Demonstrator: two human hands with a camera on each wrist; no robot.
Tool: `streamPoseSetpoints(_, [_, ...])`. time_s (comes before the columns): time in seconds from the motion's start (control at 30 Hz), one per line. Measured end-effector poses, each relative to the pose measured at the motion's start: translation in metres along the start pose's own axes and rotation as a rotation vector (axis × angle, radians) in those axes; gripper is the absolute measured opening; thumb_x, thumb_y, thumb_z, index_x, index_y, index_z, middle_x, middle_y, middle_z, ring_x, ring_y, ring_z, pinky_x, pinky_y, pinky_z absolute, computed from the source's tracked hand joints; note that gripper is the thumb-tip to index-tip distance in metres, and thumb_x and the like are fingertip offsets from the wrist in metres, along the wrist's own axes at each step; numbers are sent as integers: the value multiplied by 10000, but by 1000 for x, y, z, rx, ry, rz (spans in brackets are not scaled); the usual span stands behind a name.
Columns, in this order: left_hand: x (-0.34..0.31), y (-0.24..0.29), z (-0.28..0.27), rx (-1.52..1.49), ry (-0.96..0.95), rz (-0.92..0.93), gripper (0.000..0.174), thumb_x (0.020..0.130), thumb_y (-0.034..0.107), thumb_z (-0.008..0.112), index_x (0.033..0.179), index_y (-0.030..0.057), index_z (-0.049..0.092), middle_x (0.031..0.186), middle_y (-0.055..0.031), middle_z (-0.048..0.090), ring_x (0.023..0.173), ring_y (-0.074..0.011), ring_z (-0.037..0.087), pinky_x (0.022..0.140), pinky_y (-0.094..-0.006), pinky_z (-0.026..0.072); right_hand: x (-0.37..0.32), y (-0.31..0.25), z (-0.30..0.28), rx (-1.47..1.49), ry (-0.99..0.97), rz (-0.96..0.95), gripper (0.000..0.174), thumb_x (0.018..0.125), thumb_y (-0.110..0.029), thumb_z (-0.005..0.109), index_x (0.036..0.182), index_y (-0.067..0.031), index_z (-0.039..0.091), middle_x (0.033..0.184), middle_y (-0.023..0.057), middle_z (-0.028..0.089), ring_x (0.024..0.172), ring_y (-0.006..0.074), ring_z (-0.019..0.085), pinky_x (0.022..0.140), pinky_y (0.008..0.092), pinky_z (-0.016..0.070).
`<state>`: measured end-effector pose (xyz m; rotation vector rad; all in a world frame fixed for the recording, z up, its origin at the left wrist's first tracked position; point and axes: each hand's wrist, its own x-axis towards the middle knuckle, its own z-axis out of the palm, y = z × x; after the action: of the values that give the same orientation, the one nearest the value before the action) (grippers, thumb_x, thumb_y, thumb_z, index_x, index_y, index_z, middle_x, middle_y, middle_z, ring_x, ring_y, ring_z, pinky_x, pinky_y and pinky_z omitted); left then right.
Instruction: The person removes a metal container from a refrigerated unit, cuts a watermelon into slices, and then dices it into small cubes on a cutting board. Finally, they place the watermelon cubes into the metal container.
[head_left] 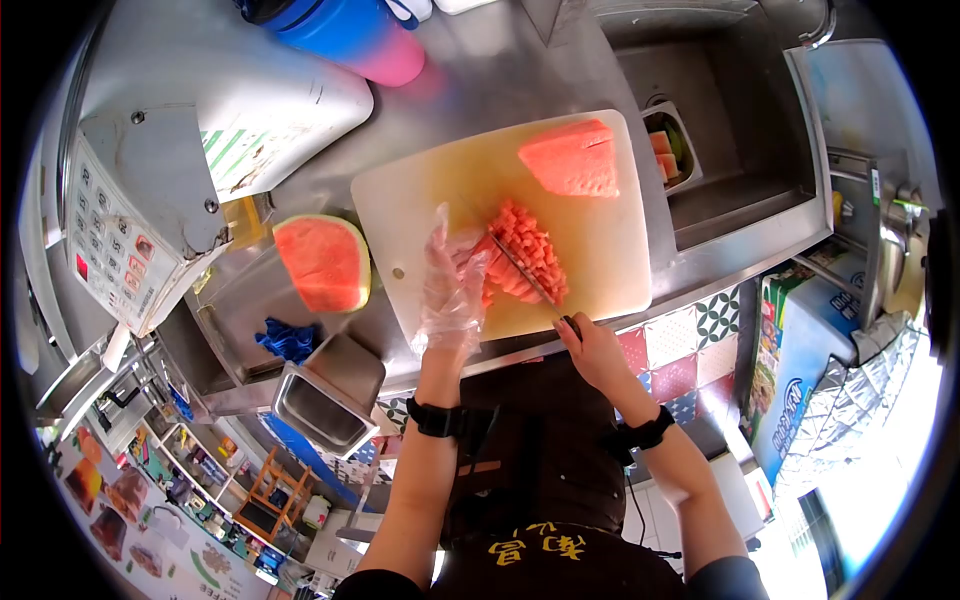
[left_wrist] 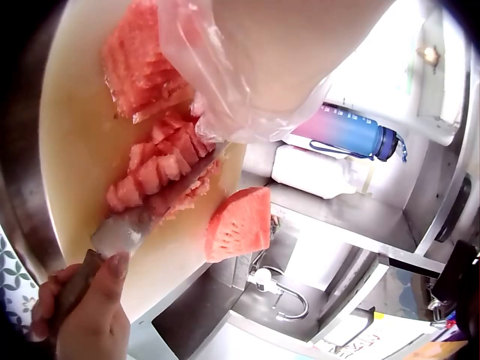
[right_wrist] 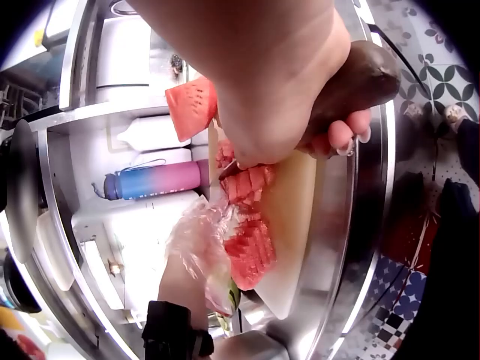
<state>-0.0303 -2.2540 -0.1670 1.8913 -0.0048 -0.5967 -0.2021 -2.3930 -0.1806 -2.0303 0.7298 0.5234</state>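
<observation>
My left hand [head_left: 455, 290], in a clear plastic glove, holds sliced watermelon [right_wrist: 251, 255] on the white cutting board [head_left: 390, 215]. Glove film and glare partly hide its fingers. Small diced watermelon [head_left: 530, 245] is heaped just right of that hand. My bare right hand [head_left: 600, 360] grips the dark handle [right_wrist: 367, 82] of a knife [left_wrist: 187, 187]. Its blade slants across the dice, tip close to the gloved fingers. Bits of red flesh lie along the blade in the left wrist view. A large peeled watermelon chunk [head_left: 575, 160] sits at the board's far right corner.
Left of the board lies a watermelon wedge with rind [head_left: 325, 262], near a blue cloth [head_left: 287, 340] and a metal container [head_left: 330, 400]. A blue-pink bottle [head_left: 350, 40] stands behind. At right, the sink [head_left: 740, 110] holds a small tub of cut fruit [head_left: 668, 150].
</observation>
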Motion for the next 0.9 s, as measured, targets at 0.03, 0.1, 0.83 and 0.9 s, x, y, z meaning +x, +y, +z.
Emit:
streamPoseSetpoints(0.03, [1,-1,1,6,7,15,654,919,27,537,1479,46,200,1207,-136,517,991,-215,567,882,-328,488,0,0,-3,9,8,-12,389,942,-416,536,855,-37,530,655,215,608,641,439,598,555,512,467])
streamPoseSetpoints(0.1, [0,-9,-1,0,19,43,656,916,30,552,1474,47,207,1182,-133,518,995,-211,560,884,-327,486,-6,-6,-8,35,8,-35,382,942,-408,541,855,-36,532,655,201,613,635,427,602,558,502,473])
streamPoseSetpoints(0.83, [0,-23,-1,21,-2,80,637,936,37,528,1472,0,186,1327,-157,442,1040,-224,553,896,-323,485,-11,-13,10,10,-23,63,374,955,-388,524,873,-23,524,630,182,608,625,427,597,544,498,464])
streamPoseSetpoints(0.9, [4,-21,0,20,11,128,637,936,34,527,1473,3,186,1324,-160,440,1059,-220,542,907,-325,482,-7,-15,11,-9,-30,74,370,966,-367,513,899,-3,529,678,245,591,658,469,569,546,508,433])
